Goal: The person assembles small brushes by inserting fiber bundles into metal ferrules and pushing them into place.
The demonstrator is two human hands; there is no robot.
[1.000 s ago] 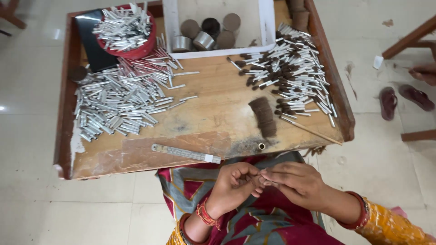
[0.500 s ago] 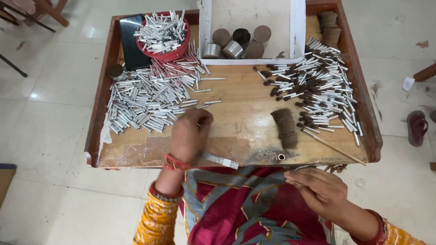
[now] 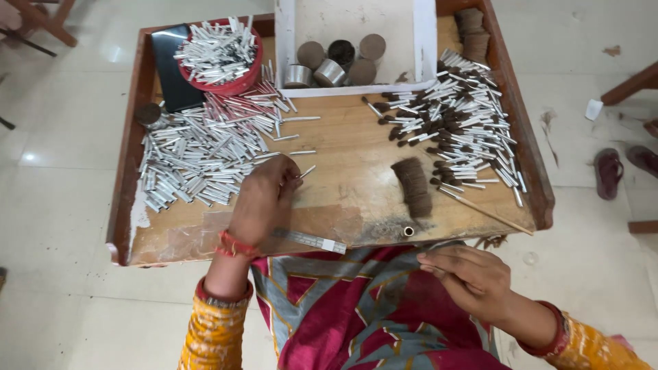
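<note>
Our left hand (image 3: pixel 264 199) pinches a silver tube (image 3: pixel 308 171) beside the tube pile (image 3: pixel 199 154); our right hand (image 3: pixel 473 277), fingers together, rests over our lap.

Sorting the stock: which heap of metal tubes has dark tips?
The right-hand heap beside the brown bundle; the left heap, which the left hand touches, is bare silver.

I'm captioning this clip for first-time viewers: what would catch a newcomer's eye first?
Probably the big heap of short silver metal tubes on the left of the wooden tray table, where the left hand pinches one tube. On the right lies a matching pile of silver tubes with dark brown bristle tips, and the right hand rests over the lap.
</note>
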